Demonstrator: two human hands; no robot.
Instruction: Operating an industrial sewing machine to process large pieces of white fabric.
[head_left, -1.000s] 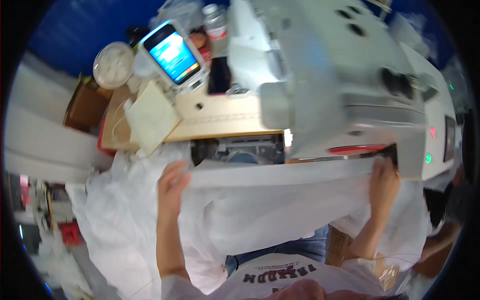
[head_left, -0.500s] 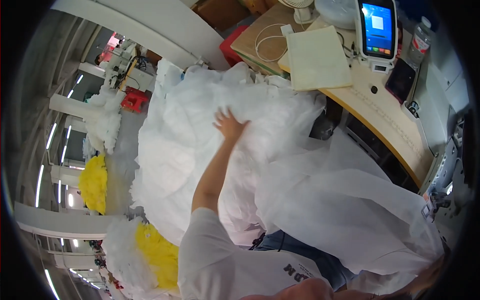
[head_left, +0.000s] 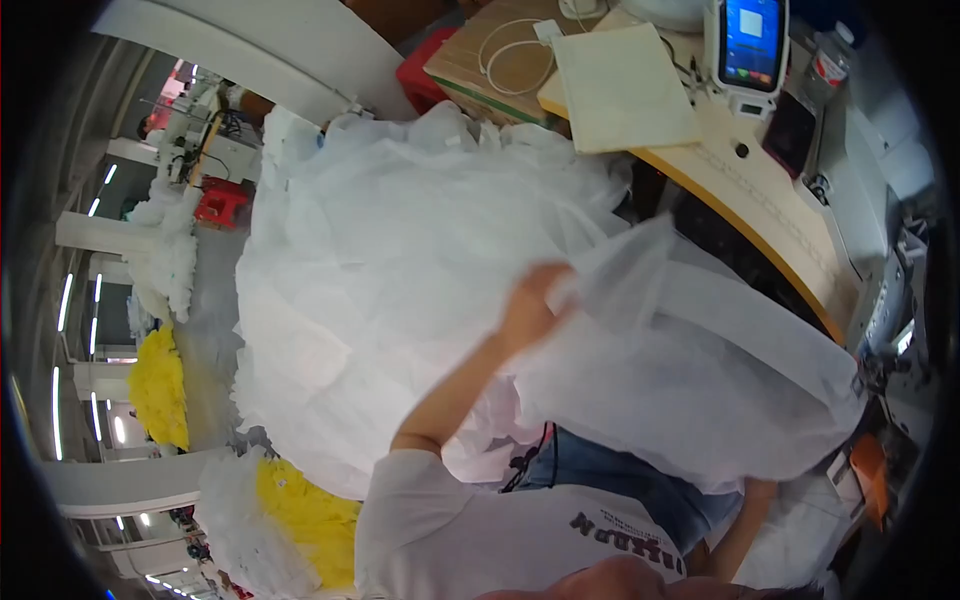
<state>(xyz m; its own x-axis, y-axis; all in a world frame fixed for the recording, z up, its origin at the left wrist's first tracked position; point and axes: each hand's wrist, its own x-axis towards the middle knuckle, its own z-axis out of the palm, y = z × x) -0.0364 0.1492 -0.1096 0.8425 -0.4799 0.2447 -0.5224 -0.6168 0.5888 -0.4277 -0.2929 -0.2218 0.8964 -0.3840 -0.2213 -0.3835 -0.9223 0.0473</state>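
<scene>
My left hand (head_left: 532,308) is shut on a fold of a thin white fabric sheet (head_left: 700,370) that drapes over my lap and reaches toward the sewing machine (head_left: 885,190) at the right. Behind the hand lies a large heap of the same white fabric (head_left: 390,240). My right forearm (head_left: 742,520) rises from the lower right and goes under the sheet. The right hand itself is hidden by the fabric.
A curved wooden table (head_left: 770,210) carries a cream pad (head_left: 620,85), a white cable and a small device with a blue screen (head_left: 750,40). A red box (head_left: 425,75) sits behind the heap. Yellow fabric piles (head_left: 160,385) lie on the floor at left.
My left hand has come back off the white heap toward my body and closed on the sheet's fold. The sheet has lifted and spread to the right.
</scene>
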